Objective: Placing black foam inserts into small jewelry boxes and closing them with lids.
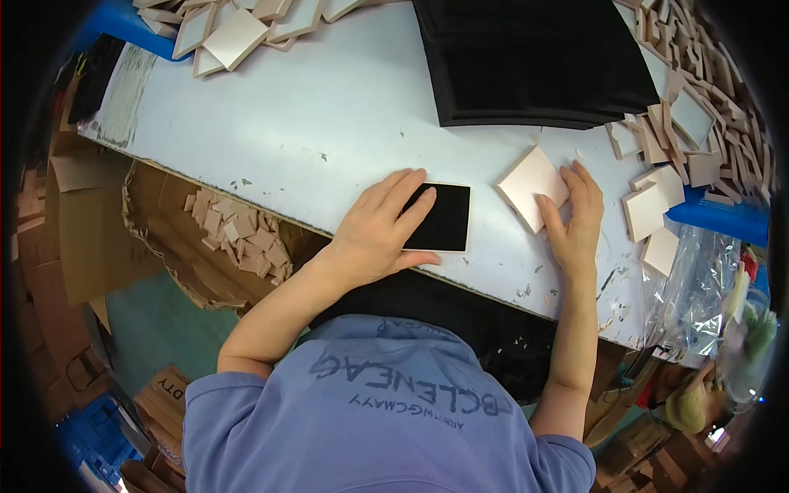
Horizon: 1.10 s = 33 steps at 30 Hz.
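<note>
My left hand [374, 230] spans a shallow rectangular box [468, 218] with a pale rim and a black inside, lying flat on the table. Its fingertips rest on the black face and far edge; the thumb lies along the near edge. To the right, my right hand [575, 218] grips a plain pale pink box piece [530, 181] by its right side, thumb on top and fingers at the edge. That piece sits turned at an angle, apart from the black-faced one. Its underside is hidden.
A tall stack of black sheets [542, 66] stands at the table's far side. Heaps of pale box pieces lie at far left [236, 39] and right [690, 115]. Clear plastic bags [694, 283] hang at the right edge. Below the left edge is a cardboard carton [160, 209] of small pieces.
</note>
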Each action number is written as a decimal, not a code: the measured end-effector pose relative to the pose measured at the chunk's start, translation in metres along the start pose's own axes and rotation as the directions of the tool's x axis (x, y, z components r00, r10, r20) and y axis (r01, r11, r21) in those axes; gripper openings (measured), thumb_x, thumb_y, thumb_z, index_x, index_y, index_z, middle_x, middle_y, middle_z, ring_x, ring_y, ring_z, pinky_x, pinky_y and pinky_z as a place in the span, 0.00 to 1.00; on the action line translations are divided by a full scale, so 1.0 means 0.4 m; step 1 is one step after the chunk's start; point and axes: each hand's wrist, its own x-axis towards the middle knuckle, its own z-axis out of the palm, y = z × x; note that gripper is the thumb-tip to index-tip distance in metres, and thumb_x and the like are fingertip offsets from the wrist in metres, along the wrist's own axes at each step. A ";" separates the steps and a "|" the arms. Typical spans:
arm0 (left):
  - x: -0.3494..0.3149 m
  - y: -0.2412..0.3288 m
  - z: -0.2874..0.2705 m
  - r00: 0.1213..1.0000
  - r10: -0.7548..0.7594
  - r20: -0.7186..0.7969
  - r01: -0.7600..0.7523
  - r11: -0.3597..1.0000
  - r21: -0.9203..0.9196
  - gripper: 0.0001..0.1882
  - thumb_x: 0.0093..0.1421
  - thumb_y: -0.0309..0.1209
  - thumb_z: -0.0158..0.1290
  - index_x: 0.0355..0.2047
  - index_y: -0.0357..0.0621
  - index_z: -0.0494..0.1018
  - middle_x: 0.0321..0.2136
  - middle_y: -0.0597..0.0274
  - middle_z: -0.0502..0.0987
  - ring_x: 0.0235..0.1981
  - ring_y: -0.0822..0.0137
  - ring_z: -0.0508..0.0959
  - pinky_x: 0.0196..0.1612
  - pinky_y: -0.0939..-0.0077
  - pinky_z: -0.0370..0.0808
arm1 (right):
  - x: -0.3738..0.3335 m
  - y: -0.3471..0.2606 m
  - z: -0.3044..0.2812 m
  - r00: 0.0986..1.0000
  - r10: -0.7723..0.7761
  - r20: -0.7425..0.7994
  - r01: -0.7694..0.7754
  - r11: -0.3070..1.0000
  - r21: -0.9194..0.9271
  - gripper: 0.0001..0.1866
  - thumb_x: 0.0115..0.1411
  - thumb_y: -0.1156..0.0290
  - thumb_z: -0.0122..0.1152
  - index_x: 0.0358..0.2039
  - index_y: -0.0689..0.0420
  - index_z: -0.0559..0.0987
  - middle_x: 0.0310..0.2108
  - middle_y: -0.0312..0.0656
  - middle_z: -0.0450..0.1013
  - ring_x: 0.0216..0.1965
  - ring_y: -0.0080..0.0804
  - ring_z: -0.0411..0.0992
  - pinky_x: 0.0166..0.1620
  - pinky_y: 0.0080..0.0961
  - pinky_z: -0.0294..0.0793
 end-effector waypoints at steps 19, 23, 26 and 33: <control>-0.014 -0.026 -0.015 0.998 0.028 -0.050 -0.030 0.998 -0.046 0.38 0.39 0.40 0.66 0.49 0.32 0.65 0.54 0.39 0.63 0.48 0.48 0.70 0.50 0.59 0.67 | -0.012 -0.052 0.007 0.987 -0.147 0.059 0.144 0.989 0.039 0.44 0.42 0.55 0.71 0.57 0.58 0.64 0.55 0.57 0.59 0.57 0.54 0.57 0.58 0.44 0.52; -0.021 -0.040 0.012 0.990 -0.007 -0.138 -0.022 0.977 -0.210 0.41 0.39 0.41 0.66 0.53 0.38 0.64 0.57 0.36 0.58 0.49 0.47 0.69 0.51 0.60 0.65 | 0.021 -0.169 0.053 0.853 -0.460 0.245 0.429 0.887 0.173 0.39 0.45 0.48 0.66 0.54 0.56 0.68 0.56 0.56 0.59 0.55 0.53 0.59 0.56 0.44 0.57; -0.018 -0.039 0.010 0.985 -0.032 -0.170 -0.021 0.953 -0.303 0.43 0.39 0.40 0.66 0.56 0.43 0.62 0.58 0.32 0.54 0.49 0.46 0.69 0.52 0.61 0.64 | 0.029 -0.212 0.073 0.786 -0.527 0.324 0.493 0.850 0.187 0.35 0.46 0.47 0.64 0.52 0.52 0.71 0.56 0.56 0.58 0.55 0.53 0.58 0.55 0.42 0.57; -0.014 -0.005 -0.013 0.995 -0.071 0.077 0.063 0.992 0.106 0.42 0.44 0.40 0.60 0.59 0.39 0.58 0.60 0.35 0.54 0.58 0.44 0.60 0.56 0.55 0.58 | 0.002 -0.218 0.085 0.772 -0.514 0.375 0.531 0.845 0.065 0.32 0.45 0.52 0.65 0.53 0.40 0.72 0.58 0.54 0.56 0.57 0.49 0.57 0.55 0.45 0.56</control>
